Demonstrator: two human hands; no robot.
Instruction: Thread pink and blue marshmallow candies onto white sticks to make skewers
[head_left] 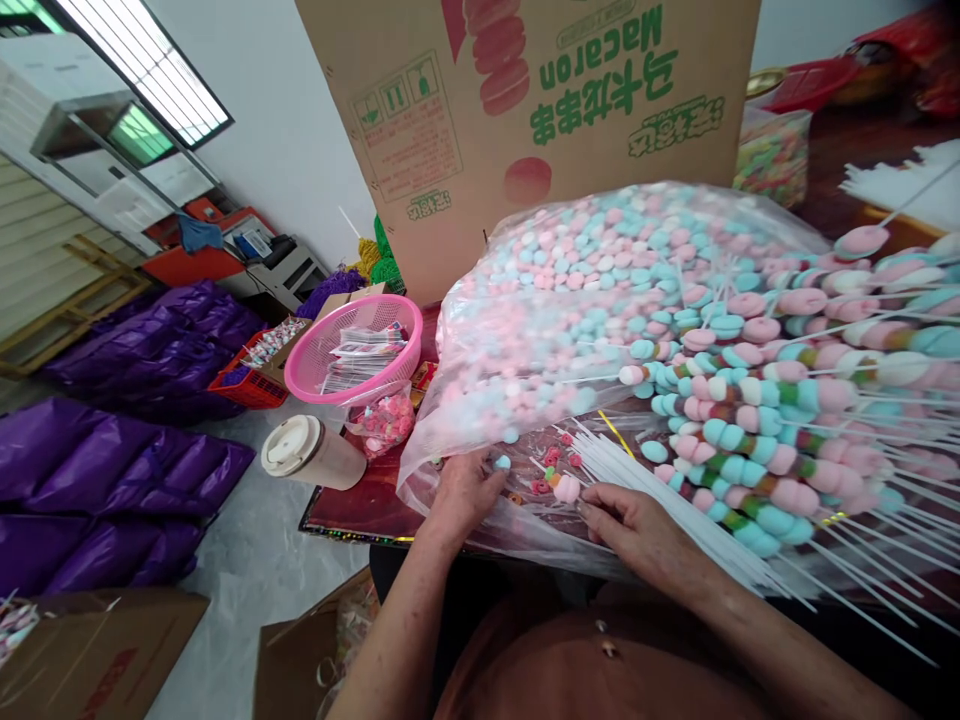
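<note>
My left hand (466, 492) is closed, thumb and forefinger together at a small blue marshmallow candy (502, 463). My right hand (637, 530) pinches a started candy skewer, whose pink candy (567, 489) shows just beyond the fingertips with an orange and a green piece behind it; its stick is mostly hidden by the fingers. Between the hands lie red gummy rings (541, 487) on clear plastic. White sticks (622, 470) are bundled beside my right hand. Finished-looking candy skewers (757, 430) in pink, blue, white and green are piled to the right.
A big clear bag of pink and blue candies (555, 290) fills the table's middle, before a tall carton (600, 160). At left are a pink basket (300, 365) with packets, a bag of red gummies (384, 418) and a lidded cup (322, 455). Purple sacks (97, 490) lie on the floor.
</note>
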